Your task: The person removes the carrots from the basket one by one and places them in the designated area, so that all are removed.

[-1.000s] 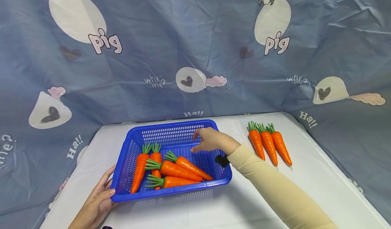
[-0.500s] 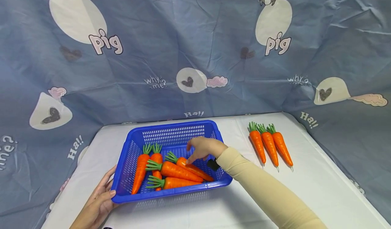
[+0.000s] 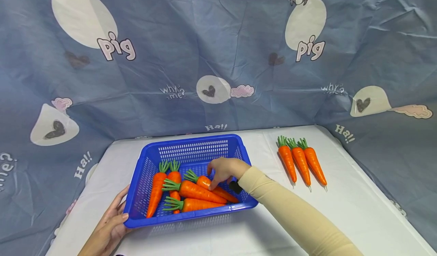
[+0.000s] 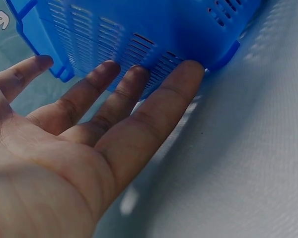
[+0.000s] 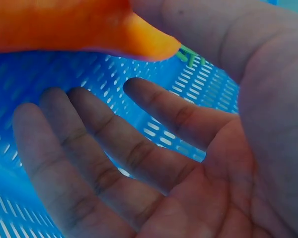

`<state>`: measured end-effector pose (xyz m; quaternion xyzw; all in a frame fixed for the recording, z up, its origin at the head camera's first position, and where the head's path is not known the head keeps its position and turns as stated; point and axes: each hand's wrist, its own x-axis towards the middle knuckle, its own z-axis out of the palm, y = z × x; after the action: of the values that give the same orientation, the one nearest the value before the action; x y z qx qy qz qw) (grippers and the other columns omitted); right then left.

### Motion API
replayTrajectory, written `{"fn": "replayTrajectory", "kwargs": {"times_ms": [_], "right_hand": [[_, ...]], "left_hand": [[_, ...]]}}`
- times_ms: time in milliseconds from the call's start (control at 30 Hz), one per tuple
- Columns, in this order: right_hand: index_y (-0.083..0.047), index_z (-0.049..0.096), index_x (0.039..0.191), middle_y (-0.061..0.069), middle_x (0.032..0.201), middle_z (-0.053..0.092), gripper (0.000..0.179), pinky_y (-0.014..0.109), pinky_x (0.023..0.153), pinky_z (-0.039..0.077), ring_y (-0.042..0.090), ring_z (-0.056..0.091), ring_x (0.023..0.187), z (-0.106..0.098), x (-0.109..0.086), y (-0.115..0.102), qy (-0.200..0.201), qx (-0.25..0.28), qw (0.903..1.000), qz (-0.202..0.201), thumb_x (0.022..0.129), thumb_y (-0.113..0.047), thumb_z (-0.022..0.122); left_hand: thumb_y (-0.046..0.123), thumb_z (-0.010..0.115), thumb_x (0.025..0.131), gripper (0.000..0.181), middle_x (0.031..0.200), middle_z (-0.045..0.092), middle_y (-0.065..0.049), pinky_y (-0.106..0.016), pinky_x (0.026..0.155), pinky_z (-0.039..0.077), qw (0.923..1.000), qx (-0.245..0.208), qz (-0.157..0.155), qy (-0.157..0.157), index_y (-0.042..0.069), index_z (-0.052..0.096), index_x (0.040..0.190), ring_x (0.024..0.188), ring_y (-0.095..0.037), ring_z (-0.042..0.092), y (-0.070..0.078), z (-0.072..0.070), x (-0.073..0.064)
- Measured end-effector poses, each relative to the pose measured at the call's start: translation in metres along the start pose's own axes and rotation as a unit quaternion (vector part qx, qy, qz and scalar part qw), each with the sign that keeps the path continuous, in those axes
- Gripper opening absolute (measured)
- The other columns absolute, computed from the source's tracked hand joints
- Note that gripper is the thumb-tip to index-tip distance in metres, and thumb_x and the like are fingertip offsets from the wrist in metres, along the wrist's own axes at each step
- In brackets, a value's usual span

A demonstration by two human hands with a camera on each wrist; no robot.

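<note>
The carrot [image 3: 204, 181] under the right hand [image 3: 224, 169], in the head view, is smooth, glossy and orange, tapering away from green stalks. The basket [image 3: 192, 139] around it is blue plastic, rectangular, with rounded corners and slotted walls, on a white cloth [image 3: 266, 233]; a creased blue curtain [image 3: 184, 51] hangs behind. The right hand, below a beige sleeve [image 3: 293, 210], is loosely open, its thumb at that carrot, not gripping it. The left hand [image 3: 110, 225] holds the basket at the near left corner, thumb on the rim. Four other carrots [image 3: 156, 191] lie in the basket: two at the left, pointing towards the viewer, and two set crosswise, their stalks overlapping one of those. Three more carrots [image 3: 299, 167] lie side by side on the cloth, right of the basket. From the left wrist, the left hand's fingers spread nearly straight, reaching the basket's slotted outer wall. From the right wrist, the right hand's thumb meets the carrot's rounded end, while the four fingers stand apart, gently bent, inside the basket.
</note>
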<state>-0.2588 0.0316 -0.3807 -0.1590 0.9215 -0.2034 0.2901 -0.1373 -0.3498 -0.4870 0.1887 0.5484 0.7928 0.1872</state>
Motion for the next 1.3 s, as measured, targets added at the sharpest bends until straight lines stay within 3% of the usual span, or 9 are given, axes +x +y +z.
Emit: {"fn": "replayTrajectory", "kwargs": {"times_ms": [267, 500, 733, 967, 1200, 1300], "right_hand": [[-0.011, 0.071, 0.127, 0.006, 0.117, 0.068, 0.047, 0.033, 0.071, 0.065, 0.02, 0.069, 0.092, 0.004, 0.003, -0.001, -0.002, 0.0, 1.0, -0.002, 0.087, -0.022, 0.091], [-0.009, 0.07, 0.13, 0.004, 0.103, 0.065, 0.047, 0.031, 0.065, 0.065, 0.022, 0.072, 0.079, 0.008, 0.006, -0.004, 0.008, -0.026, 0.9995, -0.017, 0.088, -0.02, 0.088], [-0.005, 0.068, 0.135, 0.005, 0.102, 0.066, 0.051, 0.031, 0.068, 0.065, 0.017, 0.071, 0.074, 0.01, 0.01, -0.006, 0.005, -0.013, 0.9998, -0.012, 0.09, -0.017, 0.088], [-0.006, 0.069, 0.131, 0.004, 0.1, 0.066, 0.048, 0.03, 0.066, 0.065, 0.018, 0.07, 0.072, 0.012, 0.009, -0.007, 0.016, -0.014, 0.9997, -0.009, 0.089, -0.018, 0.089], [-0.006, 0.07, 0.122, 0.004, 0.096, 0.066, 0.04, 0.028, 0.063, 0.063, 0.015, 0.066, 0.068, 0.015, 0.009, -0.01, 0.029, -0.054, 0.9977, -0.029, 0.089, -0.019, 0.089], [-0.007, 0.07, 0.124, 0.007, 0.104, 0.071, 0.042, 0.027, 0.062, 0.063, 0.015, 0.066, 0.067, 0.016, 0.009, -0.01, 0.035, -0.071, 0.9964, -0.029, 0.089, -0.02, 0.089]], "left_hand": [[0.004, 0.024, 0.112, 0.068, 0.158, 0.049, 0.017, -0.04, 0.107, 0.059, 0.9999, 0.01, -0.004, 0.008, 0.04, 0.018, 0.168, 0.139, -0.01, 0.061, -0.001, 0.0, 0.0], [0.005, 0.025, 0.112, 0.066, 0.157, 0.05, 0.019, -0.039, 0.106, 0.059, 0.9995, 0.018, -0.016, 0.022, 0.04, 0.018, 0.168, 0.138, -0.009, 0.062, -0.001, 0.0, 0.0], [0.006, 0.027, 0.113, 0.065, 0.154, 0.052, 0.021, -0.037, 0.104, 0.06, 0.9985, 0.033, -0.027, 0.033, 0.04, 0.017, 0.168, 0.136, -0.007, 0.062, -0.002, -0.001, -0.003], [0.003, 0.023, 0.112, 0.067, 0.157, 0.051, 0.019, -0.038, 0.107, 0.059, 0.9998, 0.017, -0.009, 0.008, 0.04, 0.019, 0.168, 0.139, -0.009, 0.061, -0.002, -0.002, 0.0], [0.007, 0.027, 0.113, 0.064, 0.152, 0.052, 0.023, -0.035, 0.102, 0.061, 0.9971, 0.046, -0.028, 0.054, 0.04, 0.018, 0.166, 0.134, -0.004, 0.063, -0.005, -0.003, -0.002], [0.007, 0.026, 0.113, 0.064, 0.153, 0.052, 0.023, -0.035, 0.103, 0.061, 0.9972, 0.048, -0.03, 0.049, 0.04, 0.017, 0.167, 0.135, -0.005, 0.062, -0.005, -0.004, -0.001]]}}
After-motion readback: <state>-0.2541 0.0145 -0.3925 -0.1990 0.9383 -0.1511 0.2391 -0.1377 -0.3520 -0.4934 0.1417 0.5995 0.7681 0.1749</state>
